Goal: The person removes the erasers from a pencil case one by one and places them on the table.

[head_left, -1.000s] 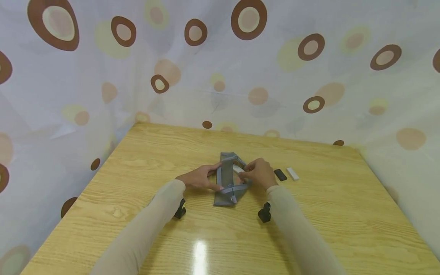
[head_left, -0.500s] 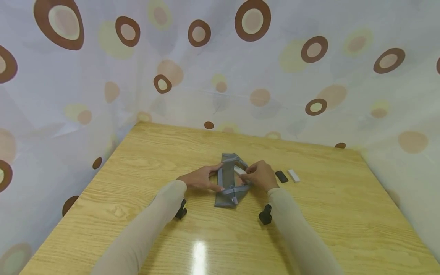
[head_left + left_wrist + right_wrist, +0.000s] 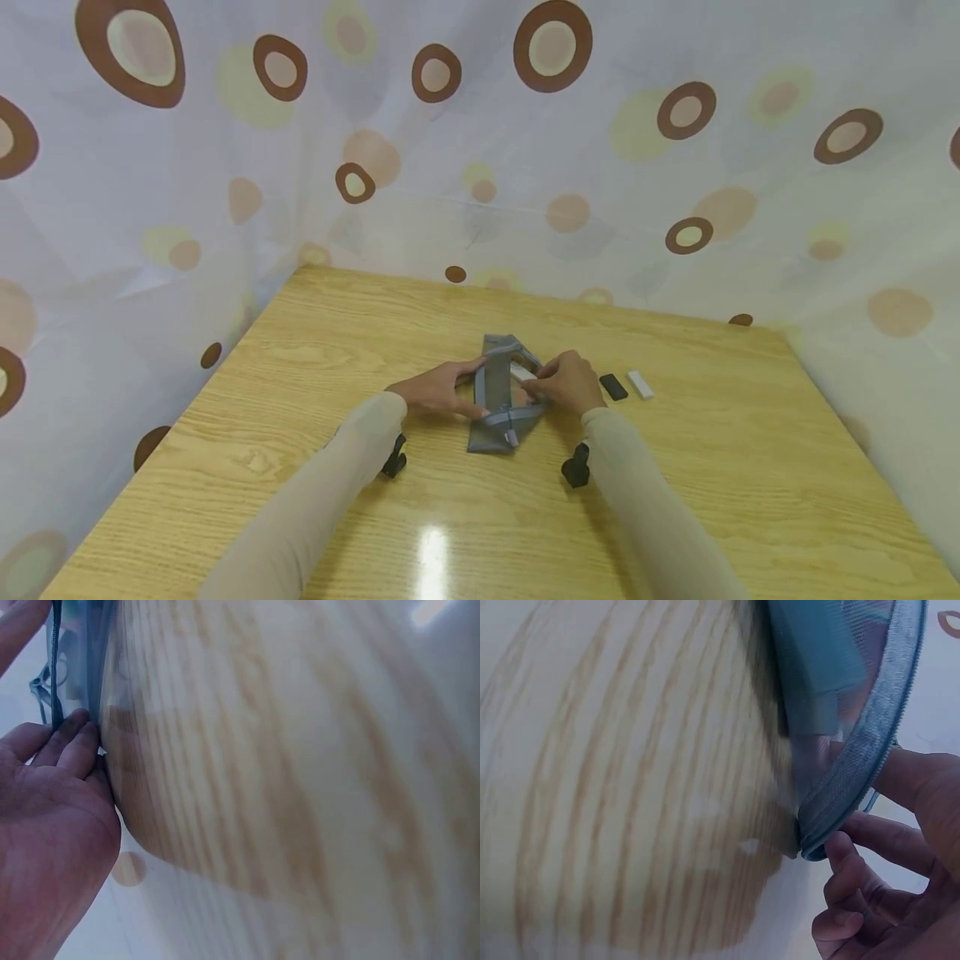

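A grey-blue mesh zipper pouch (image 3: 495,387) lies on the table with its mouth spread wide. My left hand (image 3: 438,388) holds its left side, thumb at the near end and fingers toward the far end. In the left wrist view its fingers (image 3: 71,746) press against the pouch's side. My right hand (image 3: 570,382) pinches the opposite rim. The right wrist view shows the thumb reaching behind the zippered edge (image 3: 889,720) and the fingers outside it. A white piece (image 3: 522,372) shows inside the mouth, close to the right fingertips; its far part is hidden.
To the right of the right hand lie a small black block (image 3: 613,387) and a small white block (image 3: 641,385) on the wooden table (image 3: 375,317). Black mounts (image 3: 576,467) hang under both wrists. A dotted curtain (image 3: 480,150) stands behind the table and along both sides.
Both hands keep their places on the pouch, with only tiny shifts of the right fingers. The whole head view has drifted slightly.
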`<state>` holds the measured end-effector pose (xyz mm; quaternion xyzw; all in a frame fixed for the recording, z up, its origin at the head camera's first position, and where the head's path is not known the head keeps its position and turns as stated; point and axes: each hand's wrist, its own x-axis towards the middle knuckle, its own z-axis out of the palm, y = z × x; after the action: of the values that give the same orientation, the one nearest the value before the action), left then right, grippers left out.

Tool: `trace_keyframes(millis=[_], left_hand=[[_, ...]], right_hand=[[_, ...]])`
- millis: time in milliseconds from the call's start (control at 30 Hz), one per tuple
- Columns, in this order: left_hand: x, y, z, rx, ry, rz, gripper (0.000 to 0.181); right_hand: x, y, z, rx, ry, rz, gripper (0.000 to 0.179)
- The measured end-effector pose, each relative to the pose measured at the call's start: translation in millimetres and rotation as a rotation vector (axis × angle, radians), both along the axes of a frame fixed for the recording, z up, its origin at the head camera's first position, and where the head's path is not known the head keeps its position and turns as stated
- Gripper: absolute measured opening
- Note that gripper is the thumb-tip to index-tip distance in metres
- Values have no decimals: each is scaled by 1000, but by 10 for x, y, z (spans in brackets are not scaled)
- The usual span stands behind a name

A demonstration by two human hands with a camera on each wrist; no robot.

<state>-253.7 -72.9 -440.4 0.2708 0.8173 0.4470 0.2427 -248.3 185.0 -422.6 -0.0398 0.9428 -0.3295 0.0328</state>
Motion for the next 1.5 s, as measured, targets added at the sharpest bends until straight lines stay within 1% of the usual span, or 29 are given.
trace_keyframes(millis=[200,333,600,900,1033,1167,1267,1367,1500], left_hand=[[14,8,-15,11,-8,-6,100],[10,9,-22,15,-6,-10,100],[22,-5,29,-20,12,5,100],[43,-1,44,-14,1,9,99],[35,0,37,-22,11,13,100],[18,10,17,-8,9,-1,100],[2,14,4,6,1,-17,100],[-6,9,-1,9,4,-26,100],[-8,2,9,17,11,-32,100]], right_hand=[[11,-25,-3,31,33,-4,30],[24,-46,23,32,26,-4,26],[20,-97,68,34,12,18,21],[-16,-107,46,103,23,53,23],[-4,-104,98,108,24,76,22],[13,-71,163,140,42,107,22],[15,-31,203,159,38,116,22],[21,9,257,149,25,136,21],[39,77,351,121,30,190,21]])
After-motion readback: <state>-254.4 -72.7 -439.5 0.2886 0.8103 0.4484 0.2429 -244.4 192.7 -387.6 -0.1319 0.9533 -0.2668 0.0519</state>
